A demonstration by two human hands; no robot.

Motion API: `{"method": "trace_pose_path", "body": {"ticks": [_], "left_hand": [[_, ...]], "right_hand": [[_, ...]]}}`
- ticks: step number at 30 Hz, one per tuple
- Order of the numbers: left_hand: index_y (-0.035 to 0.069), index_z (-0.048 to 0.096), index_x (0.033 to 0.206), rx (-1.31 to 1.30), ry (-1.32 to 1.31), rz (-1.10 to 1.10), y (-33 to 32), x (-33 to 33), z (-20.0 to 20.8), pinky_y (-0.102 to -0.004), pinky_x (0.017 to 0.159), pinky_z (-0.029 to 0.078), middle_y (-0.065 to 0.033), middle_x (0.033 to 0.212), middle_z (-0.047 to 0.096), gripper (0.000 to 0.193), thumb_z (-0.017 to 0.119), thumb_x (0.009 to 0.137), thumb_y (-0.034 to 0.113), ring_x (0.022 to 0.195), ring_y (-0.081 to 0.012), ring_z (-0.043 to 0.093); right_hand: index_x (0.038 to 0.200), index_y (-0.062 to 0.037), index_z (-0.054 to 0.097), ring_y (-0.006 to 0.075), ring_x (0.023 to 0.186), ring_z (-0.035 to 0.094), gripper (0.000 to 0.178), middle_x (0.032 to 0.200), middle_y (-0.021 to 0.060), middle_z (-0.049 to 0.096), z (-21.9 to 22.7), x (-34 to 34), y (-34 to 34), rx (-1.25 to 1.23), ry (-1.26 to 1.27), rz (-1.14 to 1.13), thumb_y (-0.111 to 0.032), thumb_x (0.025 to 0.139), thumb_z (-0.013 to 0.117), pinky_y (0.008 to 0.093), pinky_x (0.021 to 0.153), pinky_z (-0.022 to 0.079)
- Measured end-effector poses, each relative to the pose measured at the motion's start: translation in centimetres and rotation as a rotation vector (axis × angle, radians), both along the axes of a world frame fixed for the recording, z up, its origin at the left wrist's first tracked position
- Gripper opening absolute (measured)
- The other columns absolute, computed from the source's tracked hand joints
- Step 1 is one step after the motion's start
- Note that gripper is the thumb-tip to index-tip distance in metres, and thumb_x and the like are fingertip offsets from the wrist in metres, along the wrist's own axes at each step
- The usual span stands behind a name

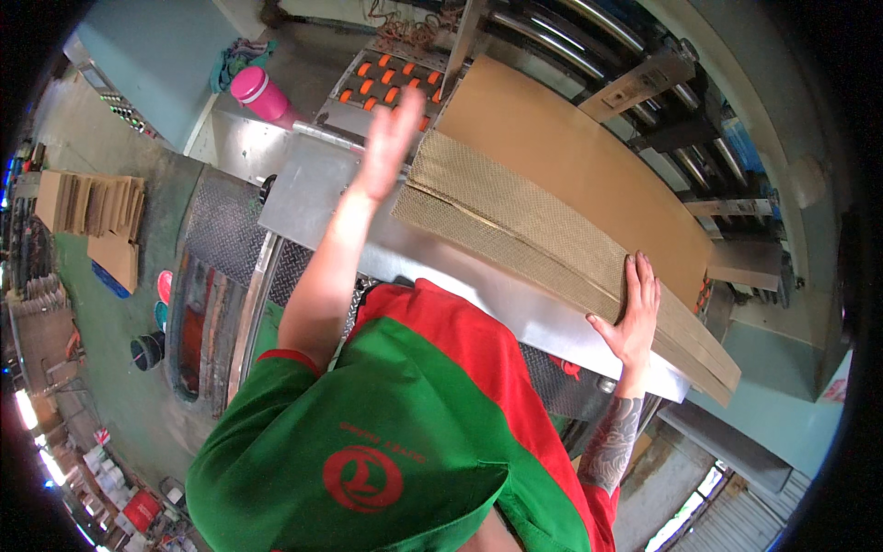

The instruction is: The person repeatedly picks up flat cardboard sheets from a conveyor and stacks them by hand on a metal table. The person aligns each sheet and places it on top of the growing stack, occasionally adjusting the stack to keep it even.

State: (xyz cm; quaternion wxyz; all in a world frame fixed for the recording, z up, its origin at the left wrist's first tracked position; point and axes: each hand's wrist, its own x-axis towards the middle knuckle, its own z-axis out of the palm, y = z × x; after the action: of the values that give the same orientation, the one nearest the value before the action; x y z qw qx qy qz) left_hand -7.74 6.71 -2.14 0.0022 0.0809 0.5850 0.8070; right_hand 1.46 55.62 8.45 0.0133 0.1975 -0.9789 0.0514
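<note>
A thick stack of cardboard sheets (520, 221) lies on a shiny metal table (308, 189), its ridged cut edges facing the person and its smooth brown top sheet (570, 152) reaching back toward a machine. The right hand (633, 317) rests against the edges near the stack's right end, the fingers straight and slightly apart, the thumb held well out to the side. The left hand (391, 147) is up by the stack's left end, flat and blurred, gripping nothing; its fingers look stretched out, but whether it touches the cardboard I cannot tell.

Behind the stack run the machine's long steel bars (552, 41). Past the left hand sits a plate of small orange rollers (364, 69), and left of it a pink cup (260, 94) stands on a metal ledge beside a crumpled cloth (237, 64). Left of the table is a dark studded metal plate (221, 221).

The green floor (101, 304) spreads out to the left, worn and grey in places. On that side are a pile of folded cardboard (97, 204) and a black bucket (147, 351). A pale blue cabinet (143, 55) fills the upper left.
</note>
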Motion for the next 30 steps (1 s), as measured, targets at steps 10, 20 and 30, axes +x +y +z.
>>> {"method": "trace_pose_path", "body": {"ticks": [10, 20, 30], "left_hand": [[0.005, 0.006, 0.175, 0.043, -0.060, -0.046, -0.8, 0.3, 0.5, -0.0416, 0.137, 0.000, -0.0119, 0.184, -0.001, 0.093, 0.013, 0.111, 0.073, 0.170, -0.0255, 0.001], [0.006, 0.012, 0.175, 0.101, 0.016, 0.196, -0.7, 3.2, 1.9, -0.0414, 0.136, -0.004, -0.0110, 0.184, 0.005, 0.096, 0.008, 0.109, 0.075, 0.170, -0.0254, 0.003], [0.006, 0.010, 0.175, 0.086, 0.154, 0.348, -0.9, 2.9, 0.8, -0.0430, 0.136, -0.005, -0.0120, 0.185, 0.003, 0.095, 0.006, 0.109, 0.073, 0.170, -0.0268, 0.001]], "right_hand": [[0.166, -0.0070, 0.041, 0.0379, 0.162, 0.032, 0.126, 0.174, 0.0193, 0.036, -0.1, 0.1, 0.1, 0.000, 0.006, -0.004, -0.071, 0.067, 0.084, 0.0609, 0.132, 0.022], [0.166, -0.0071, 0.042, 0.0391, 0.162, 0.033, 0.125, 0.173, 0.0200, 0.038, -0.3, 0.0, 0.2, -0.017, 0.001, 0.001, -0.073, 0.068, 0.084, 0.0623, 0.132, 0.022], [0.167, -0.0081, 0.041, 0.0384, 0.162, 0.032, 0.124, 0.174, 0.0197, 0.036, -0.3, -0.2, 0.2, -0.007, 0.005, 0.000, -0.077, 0.071, 0.080, 0.0610, 0.132, 0.022]]}}
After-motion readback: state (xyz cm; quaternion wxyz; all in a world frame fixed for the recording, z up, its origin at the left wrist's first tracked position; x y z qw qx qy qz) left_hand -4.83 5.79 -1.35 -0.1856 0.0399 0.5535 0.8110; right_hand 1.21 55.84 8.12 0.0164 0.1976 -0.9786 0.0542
